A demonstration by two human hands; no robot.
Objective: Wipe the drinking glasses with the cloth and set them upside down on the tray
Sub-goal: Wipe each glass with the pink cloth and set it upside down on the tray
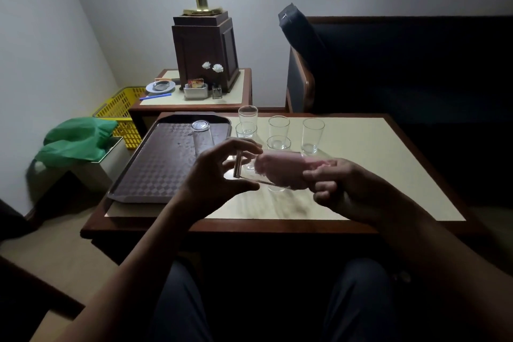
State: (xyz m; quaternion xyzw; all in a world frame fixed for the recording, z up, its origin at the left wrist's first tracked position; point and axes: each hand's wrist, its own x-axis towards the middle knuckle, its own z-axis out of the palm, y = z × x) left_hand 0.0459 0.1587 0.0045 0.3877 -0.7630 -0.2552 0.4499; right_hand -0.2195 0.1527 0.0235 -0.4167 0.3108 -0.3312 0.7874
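Above counter (374, 180) centre, drinking glass (247, 173) held sideways, left hand (213, 183) grip pinching its base at 9 o'clock, right hand (349, 189) grip pinching pink cloth (280, 172) stuffed inside, upturned glass (202, 139) on tray (155, 164) at 10 o'clock, upright glasses (313, 134) at 12.

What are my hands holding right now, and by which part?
Left hand grips a drinking glass, turned sideways, by its base end. Right hand pinches the outer end of the pink cloth stuffed into the glass's mouth.

Left hand (216, 178) holding glass (248, 168), right hand (347, 189) gripping cloth (280, 172)
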